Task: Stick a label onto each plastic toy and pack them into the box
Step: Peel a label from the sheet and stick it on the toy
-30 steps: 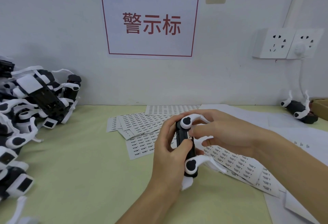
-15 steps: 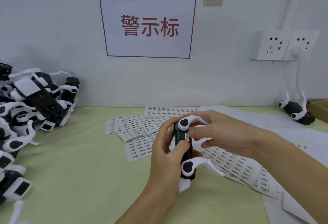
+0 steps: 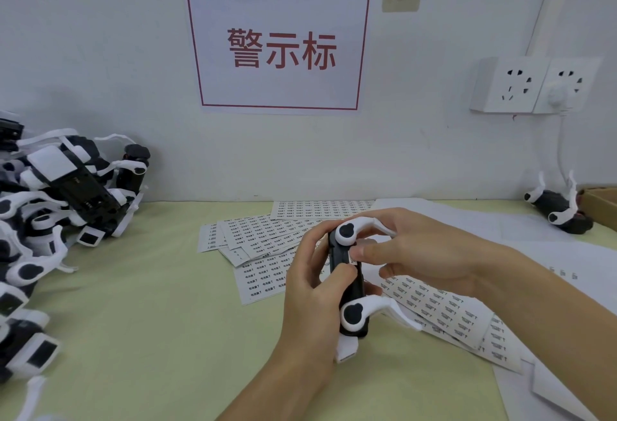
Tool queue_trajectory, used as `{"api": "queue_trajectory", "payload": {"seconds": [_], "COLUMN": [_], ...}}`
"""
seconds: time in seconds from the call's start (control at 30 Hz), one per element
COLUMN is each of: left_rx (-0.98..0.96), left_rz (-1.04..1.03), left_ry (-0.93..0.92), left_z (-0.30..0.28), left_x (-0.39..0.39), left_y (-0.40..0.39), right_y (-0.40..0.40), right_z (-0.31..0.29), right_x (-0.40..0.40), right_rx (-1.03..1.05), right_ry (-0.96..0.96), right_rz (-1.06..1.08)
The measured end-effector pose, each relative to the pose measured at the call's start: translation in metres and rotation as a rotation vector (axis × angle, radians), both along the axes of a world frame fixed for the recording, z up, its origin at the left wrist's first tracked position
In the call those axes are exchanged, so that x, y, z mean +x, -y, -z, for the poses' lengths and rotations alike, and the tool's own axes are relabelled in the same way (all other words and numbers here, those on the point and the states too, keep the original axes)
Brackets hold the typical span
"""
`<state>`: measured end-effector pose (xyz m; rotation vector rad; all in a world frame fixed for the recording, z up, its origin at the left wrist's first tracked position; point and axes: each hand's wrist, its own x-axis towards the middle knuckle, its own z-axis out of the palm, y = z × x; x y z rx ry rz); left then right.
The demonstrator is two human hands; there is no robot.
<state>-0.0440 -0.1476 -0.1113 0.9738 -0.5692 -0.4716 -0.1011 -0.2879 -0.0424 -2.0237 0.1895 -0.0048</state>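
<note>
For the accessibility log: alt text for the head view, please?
A left hand grips a black-and-white plastic toy while the right hand presses a small white label onto it, above white label sheets on a pale green table.

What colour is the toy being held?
Black body with white arms, seen in the head view: toy.
</note>
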Motion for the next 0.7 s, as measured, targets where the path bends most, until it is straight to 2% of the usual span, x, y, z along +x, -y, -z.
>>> {"api": "queue_trajectory", "payload": {"seconds": [0.4,0.7], "left_rx": [-0.018,-0.033], "left_rz": [0.034,0.05], "left_ry": [0.003,-0.003], "left_z": [-0.0005,-0.0016], "left_x": [0.0002,0.0004], "left_y": [-0.0001,-0.0003], "right_y": [0.0036,0.0025], "right_z": [-0.0043,-0.0017], "right_x": [-0.0026,0.0002], "right_rx": [0.056,0.021], "right_ry": [-0.037,-0.048], "right_rz": [-0.078,-0.044]}}
